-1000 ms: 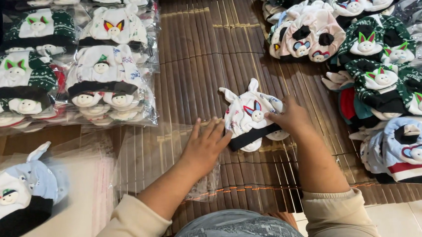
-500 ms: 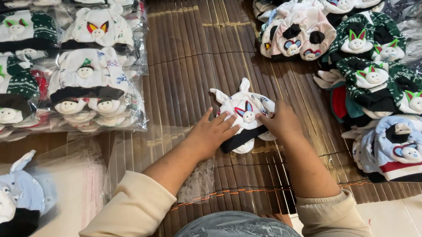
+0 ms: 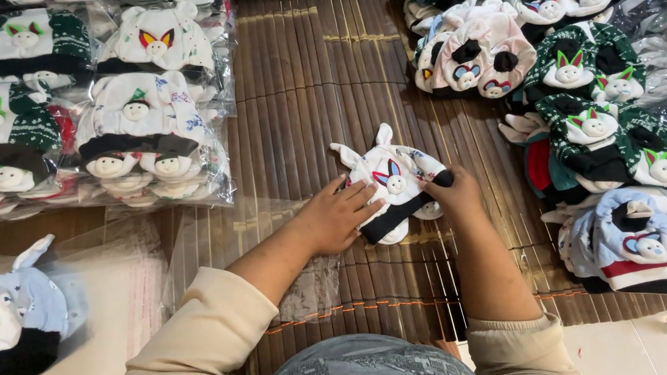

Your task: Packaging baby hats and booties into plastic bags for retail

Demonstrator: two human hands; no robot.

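A small stack of white animal-face baby hats point(image 3: 391, 177) with pointed ears and black brims lies on the brown bamboo mat point(image 3: 305, 82). My left hand point(image 3: 340, 216) rests flat against the stack's left side, fingers on the black brim. My right hand point(image 3: 453, 191) pinches the stack's right edge at the brim. A clear plastic bag point(image 3: 222, 239) lies flat on the mat under my left forearm.
Bagged bundles of hats point(image 3: 148, 129) are piled at the left. Loose hats in green point(image 3: 578, 68), pink point(image 3: 479, 58) and light blue point(image 3: 640, 240) are heaped at the right. A light blue hat point(image 3: 14, 326) sits at the lower left on a pale floor.
Both hands stay on the white hat stack. My left hand has slid from beside it onto its left edge, and my right hand has closed on the right brim.
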